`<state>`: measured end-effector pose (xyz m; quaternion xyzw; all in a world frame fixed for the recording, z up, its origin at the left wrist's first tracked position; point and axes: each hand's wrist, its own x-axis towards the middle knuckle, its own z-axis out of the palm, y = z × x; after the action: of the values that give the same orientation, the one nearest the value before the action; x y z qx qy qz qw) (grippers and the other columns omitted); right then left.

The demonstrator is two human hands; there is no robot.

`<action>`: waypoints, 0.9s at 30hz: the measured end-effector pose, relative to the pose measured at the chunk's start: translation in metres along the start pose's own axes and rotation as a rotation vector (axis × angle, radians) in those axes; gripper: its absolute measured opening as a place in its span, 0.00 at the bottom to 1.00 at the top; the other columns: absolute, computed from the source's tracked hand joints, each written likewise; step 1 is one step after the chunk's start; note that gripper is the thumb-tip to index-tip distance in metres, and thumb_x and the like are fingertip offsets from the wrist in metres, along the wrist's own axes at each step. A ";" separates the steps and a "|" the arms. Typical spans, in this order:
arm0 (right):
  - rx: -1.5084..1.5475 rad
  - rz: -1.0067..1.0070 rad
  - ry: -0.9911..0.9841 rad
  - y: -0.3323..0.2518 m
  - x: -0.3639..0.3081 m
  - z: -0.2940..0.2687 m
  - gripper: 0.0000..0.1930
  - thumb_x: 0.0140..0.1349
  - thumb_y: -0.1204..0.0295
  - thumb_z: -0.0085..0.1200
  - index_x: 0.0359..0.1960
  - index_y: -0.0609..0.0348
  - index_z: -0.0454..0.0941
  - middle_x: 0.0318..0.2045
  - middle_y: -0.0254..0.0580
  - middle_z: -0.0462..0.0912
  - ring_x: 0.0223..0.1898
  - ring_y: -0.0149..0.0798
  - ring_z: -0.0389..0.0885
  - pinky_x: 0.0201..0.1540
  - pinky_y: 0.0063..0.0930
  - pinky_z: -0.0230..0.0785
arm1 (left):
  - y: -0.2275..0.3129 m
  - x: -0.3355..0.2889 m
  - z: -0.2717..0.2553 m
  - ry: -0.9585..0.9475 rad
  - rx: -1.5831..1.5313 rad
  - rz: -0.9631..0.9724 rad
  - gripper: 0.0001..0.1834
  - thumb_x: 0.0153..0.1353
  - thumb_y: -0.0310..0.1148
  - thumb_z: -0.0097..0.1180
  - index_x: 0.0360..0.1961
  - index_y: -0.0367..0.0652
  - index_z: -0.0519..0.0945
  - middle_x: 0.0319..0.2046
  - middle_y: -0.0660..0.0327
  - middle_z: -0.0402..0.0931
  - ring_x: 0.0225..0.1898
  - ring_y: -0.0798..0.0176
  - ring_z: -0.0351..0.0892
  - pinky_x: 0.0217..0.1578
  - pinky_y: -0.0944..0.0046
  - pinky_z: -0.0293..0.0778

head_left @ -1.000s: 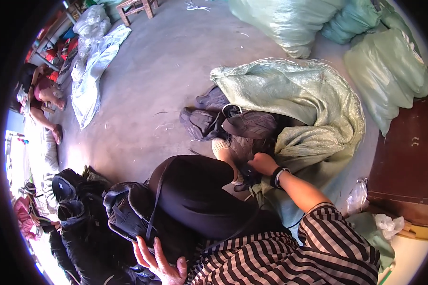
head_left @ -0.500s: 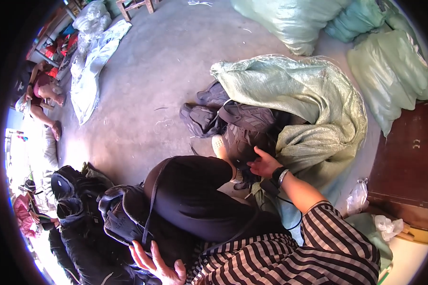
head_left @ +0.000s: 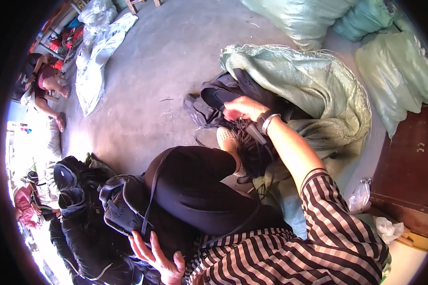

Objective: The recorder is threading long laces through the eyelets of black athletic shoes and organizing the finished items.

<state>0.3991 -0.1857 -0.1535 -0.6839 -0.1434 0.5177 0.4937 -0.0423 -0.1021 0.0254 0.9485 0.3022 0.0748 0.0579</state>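
Observation:
My right hand is closed at the near edge of a dark shoe, whose opening tilts toward me. Dark laces or cords hang just below the fingers; the exact grip is partly hidden. Another dark grey shoe lies beside it on the floor, at the mouth of a pale green woven sack. My left hand is spread open, its fingertips against a black lace-up shoe by my thigh. A long dark lace runs from that shoe over my knee.
Several black shoes are heaped at my left. Full pale green sacks stand at the far right, near a dark red board. At the far left sits another person beside a white plastic sheet.
My right hand has moved forward and left from beside my foot to the shoes at the sack's mouth. One shoe there is now tilted up. My left hand stays put.

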 end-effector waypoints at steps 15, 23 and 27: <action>-0.793 0.241 0.296 0.166 -0.082 -0.011 0.27 0.43 0.57 0.62 0.45 0.56 0.73 0.47 0.53 0.74 0.54 0.54 0.68 0.53 0.55 0.60 | 0.001 0.004 0.004 0.008 -0.015 -0.018 0.36 0.63 0.58 0.34 0.63 0.43 0.60 0.67 0.44 0.44 0.68 0.40 0.39 0.63 0.38 0.39; -1.100 0.346 0.450 0.214 -0.046 0.021 0.54 0.36 0.58 0.68 0.65 0.50 0.46 0.58 0.60 0.62 0.53 0.56 0.70 0.54 0.44 0.66 | -0.007 0.000 0.007 0.026 -0.068 0.041 0.37 0.61 0.60 0.36 0.62 0.43 0.62 0.66 0.43 0.45 0.67 0.38 0.42 0.62 0.39 0.41; -0.635 0.336 0.545 0.180 -0.043 0.010 0.35 0.40 0.73 0.62 0.56 0.55 0.68 0.48 0.62 0.74 0.48 0.56 0.75 0.51 0.43 0.69 | -0.013 -0.004 0.013 0.046 -0.123 0.007 0.36 0.58 0.59 0.43 0.59 0.44 0.67 0.65 0.42 0.48 0.65 0.36 0.43 0.62 0.41 0.43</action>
<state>0.3163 -0.2956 -0.2774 -0.9267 -0.0468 0.3220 0.1881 -0.0509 -0.0950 0.0102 0.9422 0.2951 0.1152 0.1088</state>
